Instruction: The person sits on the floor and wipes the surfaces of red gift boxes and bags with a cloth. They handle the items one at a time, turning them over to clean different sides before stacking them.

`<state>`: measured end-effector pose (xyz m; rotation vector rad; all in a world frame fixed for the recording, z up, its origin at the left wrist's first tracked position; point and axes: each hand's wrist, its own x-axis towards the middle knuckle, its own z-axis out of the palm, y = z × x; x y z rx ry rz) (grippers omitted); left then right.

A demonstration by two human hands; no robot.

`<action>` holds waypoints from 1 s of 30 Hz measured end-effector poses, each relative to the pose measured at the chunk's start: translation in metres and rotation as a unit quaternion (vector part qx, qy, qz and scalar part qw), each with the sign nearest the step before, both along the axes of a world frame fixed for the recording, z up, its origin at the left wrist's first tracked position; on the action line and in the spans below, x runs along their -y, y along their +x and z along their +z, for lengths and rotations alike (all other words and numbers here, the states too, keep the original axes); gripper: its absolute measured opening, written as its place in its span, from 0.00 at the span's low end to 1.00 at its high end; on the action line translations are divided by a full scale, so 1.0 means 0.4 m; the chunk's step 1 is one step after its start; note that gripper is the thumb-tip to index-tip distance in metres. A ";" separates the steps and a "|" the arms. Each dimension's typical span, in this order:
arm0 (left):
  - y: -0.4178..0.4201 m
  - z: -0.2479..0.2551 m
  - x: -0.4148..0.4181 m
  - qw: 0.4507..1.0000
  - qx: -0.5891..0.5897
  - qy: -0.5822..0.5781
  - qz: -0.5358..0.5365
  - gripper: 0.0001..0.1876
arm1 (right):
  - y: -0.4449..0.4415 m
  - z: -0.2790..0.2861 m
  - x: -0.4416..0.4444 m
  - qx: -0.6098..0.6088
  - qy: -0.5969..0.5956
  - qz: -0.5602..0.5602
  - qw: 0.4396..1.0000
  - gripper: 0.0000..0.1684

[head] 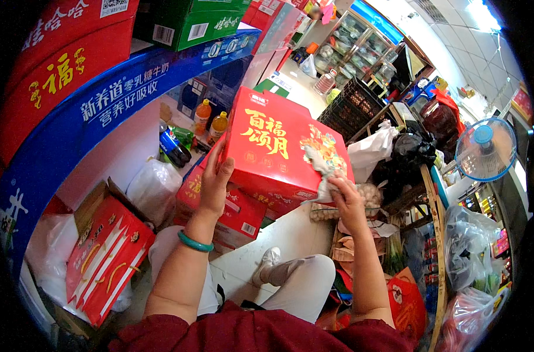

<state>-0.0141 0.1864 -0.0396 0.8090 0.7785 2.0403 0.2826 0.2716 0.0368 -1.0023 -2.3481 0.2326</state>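
Observation:
In front of me a red cardboard gift box (pixel 267 145) with gold lettering and a flower print rests tilted on other red boxes (pixel 240 215). My left hand (pixel 215 176) lies against the box's near left edge, fingers along its side and thumb towards the top. A pale grey cloth (pixel 323 174) is gripped in my right hand (pixel 347 196), which presses it on the box's right part, over the flower print. The cloth covers some of that print.
Left stands a blue display counter (pixel 130 83) carrying drink cartons (pixel 192 24). Below it are a cola bottle (pixel 172 145), orange juice bottles (pixel 202 116) and red gift bags (pixel 110 259). To the right are black crates (pixel 355 108), a wooden rack (pixel 436 246) and a blue fan (pixel 485 149).

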 end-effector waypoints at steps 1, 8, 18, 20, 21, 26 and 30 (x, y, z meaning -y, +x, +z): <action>-0.002 -0.002 0.001 1.000 -0.007 0.000 -0.004 0.42 | 0.025 -0.008 -0.006 -0.008 0.024 -0.028 0.999 0.19; 0.002 -0.010 -0.003 0.999 0.009 -0.003 -0.040 0.45 | -0.067 -0.072 0.032 -0.048 0.147 -0.080 0.985 0.18; -0.056 -0.073 -0.049 0.987 0.059 0.077 -0.124 0.36 | -0.408 -0.045 0.236 -0.097 0.148 0.215 0.961 0.22; -0.050 -0.029 -0.010 0.979 0.144 0.030 -0.138 0.36 | -0.415 -0.056 0.245 -0.155 0.088 0.203 0.963 0.22; -0.043 -0.019 0.020 0.983 0.161 -0.024 -0.090 0.36 | -0.417 -0.059 0.247 -0.188 0.043 0.174 0.966 0.22; 0.033 -0.034 0.234 0.958 0.264 -0.026 -0.113 0.35 | -0.443 -0.103 0.263 -0.169 -0.009 0.199 0.965 0.28; 0.017 -0.076 0.285 0.944 0.307 -0.006 -0.121 0.27 | -0.446 -0.126 0.306 -0.121 -0.044 0.266 0.955 0.34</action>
